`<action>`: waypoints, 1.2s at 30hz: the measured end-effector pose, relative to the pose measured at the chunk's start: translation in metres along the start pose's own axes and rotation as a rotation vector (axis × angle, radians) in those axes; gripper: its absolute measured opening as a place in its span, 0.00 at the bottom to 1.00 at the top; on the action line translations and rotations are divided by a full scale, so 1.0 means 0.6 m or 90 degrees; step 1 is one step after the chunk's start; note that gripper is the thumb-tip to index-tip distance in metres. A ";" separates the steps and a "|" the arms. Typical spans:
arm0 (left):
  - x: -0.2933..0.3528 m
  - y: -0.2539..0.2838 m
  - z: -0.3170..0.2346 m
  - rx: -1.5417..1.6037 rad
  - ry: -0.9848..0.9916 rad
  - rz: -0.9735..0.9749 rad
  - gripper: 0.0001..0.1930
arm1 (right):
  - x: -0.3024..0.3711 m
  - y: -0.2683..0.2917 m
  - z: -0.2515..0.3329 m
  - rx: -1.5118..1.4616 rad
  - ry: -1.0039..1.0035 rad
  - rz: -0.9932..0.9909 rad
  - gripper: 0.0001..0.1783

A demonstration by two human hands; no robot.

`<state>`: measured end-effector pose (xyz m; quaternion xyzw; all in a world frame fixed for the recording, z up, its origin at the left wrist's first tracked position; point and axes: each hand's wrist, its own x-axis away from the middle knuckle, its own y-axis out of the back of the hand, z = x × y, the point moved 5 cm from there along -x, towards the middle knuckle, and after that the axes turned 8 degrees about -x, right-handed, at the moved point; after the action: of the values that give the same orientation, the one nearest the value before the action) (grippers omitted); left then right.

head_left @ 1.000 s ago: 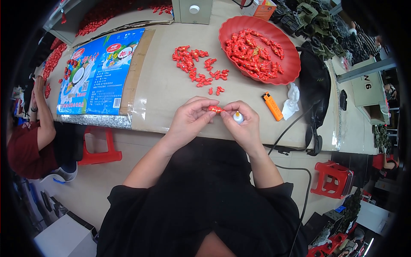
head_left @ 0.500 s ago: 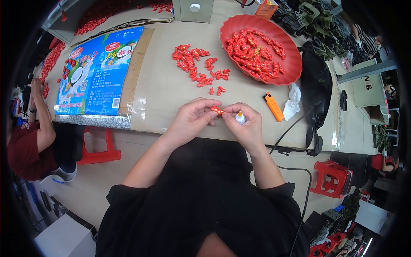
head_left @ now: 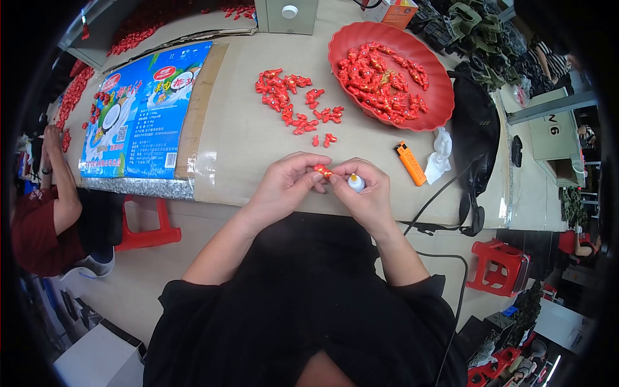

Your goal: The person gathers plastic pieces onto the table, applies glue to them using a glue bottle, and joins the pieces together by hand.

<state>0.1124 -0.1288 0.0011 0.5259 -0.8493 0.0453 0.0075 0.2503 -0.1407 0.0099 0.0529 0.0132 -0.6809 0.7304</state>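
Near the table's front edge, my left hand [head_left: 282,186] pinches a small red figurine [head_left: 323,171] with gold marks between thumb and fingertips. The thumb and forefinger of my right hand [head_left: 369,198] touch the figurine's other end. Tucked in the curled fingers of that same hand is a small white bottle [head_left: 355,184], its yellow tip pointing up. Beyond my hands, a loose group of similar red figurines [head_left: 277,97] lies on the table. A red scalloped bowl [head_left: 433,113] at the back right holds many more.
An orange lighter [head_left: 411,164] and a crumpled white tissue [head_left: 440,155] lie right of my hands, by a black bag [head_left: 478,129] and a cable. At left is a blue printed cardboard sheet [head_left: 138,122]. Another person's arm [head_left: 61,174] rests at the table's far left.
My right hand and the bottle have shifted slightly left and toward me, the bottle tilting a little. The figurine stays pinched between both hands. The whole view has moved slightly.
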 end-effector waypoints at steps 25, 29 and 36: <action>-0.283 -0.058 -0.098 -0.699 -0.153 0.076 0.11 | 0.016 0.021 -0.012 -0.244 -0.003 -0.098 0.09; -0.315 -0.057 -0.099 -0.651 -0.239 0.033 0.11 | 0.017 0.022 -0.005 -0.255 -0.003 -0.106 0.09; -0.155 0.048 -0.115 -0.556 -0.219 -0.134 0.07 | 0.011 0.031 -0.015 -0.330 0.036 -0.085 0.17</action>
<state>0.1259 -0.0270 0.0620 0.5564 -0.7199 -0.4046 0.0918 0.2695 -0.1452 0.0014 -0.1176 0.2112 -0.6999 0.6721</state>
